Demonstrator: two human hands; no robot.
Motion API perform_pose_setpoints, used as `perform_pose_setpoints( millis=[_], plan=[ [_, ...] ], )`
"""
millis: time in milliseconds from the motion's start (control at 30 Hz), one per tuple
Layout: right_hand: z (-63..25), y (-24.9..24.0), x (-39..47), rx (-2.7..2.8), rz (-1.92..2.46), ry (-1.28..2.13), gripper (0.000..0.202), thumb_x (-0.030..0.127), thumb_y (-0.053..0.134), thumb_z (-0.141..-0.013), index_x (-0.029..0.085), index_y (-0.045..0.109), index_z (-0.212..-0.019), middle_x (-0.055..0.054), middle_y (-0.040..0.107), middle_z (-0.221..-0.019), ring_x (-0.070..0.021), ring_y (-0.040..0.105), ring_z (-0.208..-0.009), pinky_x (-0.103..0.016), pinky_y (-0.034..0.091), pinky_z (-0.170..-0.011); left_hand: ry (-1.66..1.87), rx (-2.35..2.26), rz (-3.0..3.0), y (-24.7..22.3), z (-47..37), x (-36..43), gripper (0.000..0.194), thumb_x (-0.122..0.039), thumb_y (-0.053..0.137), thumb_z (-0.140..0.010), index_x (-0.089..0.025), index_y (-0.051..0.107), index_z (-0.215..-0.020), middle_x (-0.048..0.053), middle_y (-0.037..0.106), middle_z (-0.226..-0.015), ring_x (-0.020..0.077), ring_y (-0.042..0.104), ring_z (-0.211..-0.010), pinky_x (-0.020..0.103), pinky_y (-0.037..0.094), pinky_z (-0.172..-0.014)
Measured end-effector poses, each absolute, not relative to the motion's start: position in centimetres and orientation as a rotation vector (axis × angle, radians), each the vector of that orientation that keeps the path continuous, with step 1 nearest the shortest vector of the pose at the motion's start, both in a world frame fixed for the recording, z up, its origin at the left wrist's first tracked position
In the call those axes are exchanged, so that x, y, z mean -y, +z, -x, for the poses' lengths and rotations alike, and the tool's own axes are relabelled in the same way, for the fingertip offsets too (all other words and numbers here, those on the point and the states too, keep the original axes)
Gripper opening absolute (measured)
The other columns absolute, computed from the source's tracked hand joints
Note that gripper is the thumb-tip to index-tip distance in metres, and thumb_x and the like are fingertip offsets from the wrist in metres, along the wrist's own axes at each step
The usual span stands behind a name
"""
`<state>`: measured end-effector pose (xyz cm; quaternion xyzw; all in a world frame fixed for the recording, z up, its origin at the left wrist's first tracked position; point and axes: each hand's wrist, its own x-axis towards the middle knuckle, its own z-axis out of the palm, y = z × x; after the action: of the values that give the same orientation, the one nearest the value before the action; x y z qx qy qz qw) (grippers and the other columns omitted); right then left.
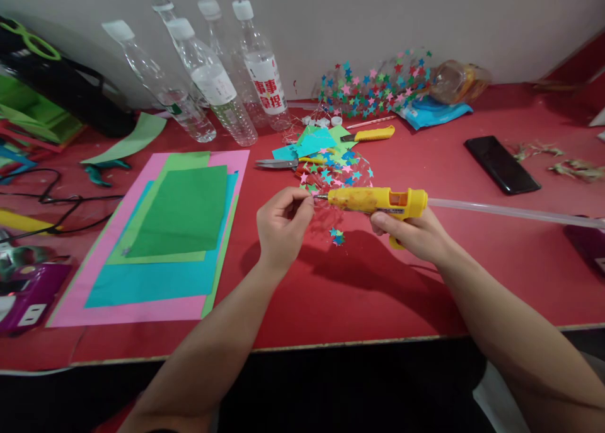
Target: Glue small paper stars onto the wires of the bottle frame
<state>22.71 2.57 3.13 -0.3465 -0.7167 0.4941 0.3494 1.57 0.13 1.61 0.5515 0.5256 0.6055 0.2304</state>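
Observation:
My right hand (416, 234) is wrapped round the handle of a yellow hot glue gun (362, 200), whose metal nozzle points left. A long clear glue stick (501, 211) sticks out of its back end. My left hand (286, 222) is closed in a pinch right at the nozzle tip; what lies between thumb and forefinger is too small to make out. Just below the gun, a small cluster of coloured paper stars (337, 236) lies on the red table (307, 307). Behind the nozzle are more stars (347, 168) and a pair of scissors (278, 164).
Stacked coloured sheets (182, 212) lie at left. Plastic bottles (212, 83) stand along the wall, beside a star-filled clear container (373, 86). A yellow utility knife (373, 134), a blue packet (432, 110) and a black phone (501, 164) lie to the right.

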Motion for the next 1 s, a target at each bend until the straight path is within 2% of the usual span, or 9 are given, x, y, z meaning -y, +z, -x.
perform_pose_setpoints(
  millis=[200, 567, 733, 1000],
  plan=[
    [-22.66, 3.11, -2.58, 1.850, 0.897, 1.271, 0.036, 0.054, 0.059, -0.086, 0.022, 0.057, -0.071, 0.002, 0.050, -0.062, -0.0108, 0.045, -0.056, -0.023, 0.042, -0.052, 1.667, -1.442, -1.517, 1.54, -1.54, -0.12, 0.012, -0.015, 0.059, -0.077, -0.018, 0.062, -0.066, -0.004, 0.056, -0.056, 0.0067, 0.044, -0.045, 0.020, 0.037, -0.045],
    [-22.62, 3.32, -2.55, 1.859, 0.903, 1.271, 0.035, 0.050, 0.059, -0.087, 0.021, 0.055, -0.067, 0.004, 0.046, -0.059, -0.0086, 0.040, -0.052, -0.023, 0.043, -0.053, 1.674, -1.444, -1.506, 1.51, -1.58, -0.14, 0.011, -0.016, 0.060, -0.077, -0.018, 0.063, -0.067, -0.004, 0.056, -0.056, 0.0066, 0.045, -0.046, 0.020, 0.037, -0.045],
    [-22.59, 3.21, -2.55, 1.848, 0.905, 1.286, 0.035, 0.051, 0.059, -0.087, 0.021, 0.056, -0.068, 0.004, 0.045, -0.059, -0.0104, 0.044, -0.056, -0.024, 0.044, -0.057, 1.667, -1.452, -1.511, 1.55, -1.58, -0.14, 0.011, -0.017, 0.059, -0.077, -0.018, 0.062, -0.066, -0.004, 0.056, -0.057, 0.0066, 0.044, -0.046, 0.020, 0.037, -0.045],
    [-22.52, 3.16, -2.60, 1.839, 0.919, 1.280, 0.038, 0.055, 0.060, -0.085, 0.022, 0.055, -0.067, 0.004, 0.044, -0.056, -0.0112, 0.046, -0.056, -0.023, 0.042, -0.053, 1.665, -1.451, -1.501, 1.51, -1.60, -0.17, 0.011, -0.017, 0.059, -0.077, -0.019, 0.062, -0.067, -0.004, 0.056, -0.056, 0.0071, 0.046, -0.046, 0.020, 0.038, -0.046]
  ],
)
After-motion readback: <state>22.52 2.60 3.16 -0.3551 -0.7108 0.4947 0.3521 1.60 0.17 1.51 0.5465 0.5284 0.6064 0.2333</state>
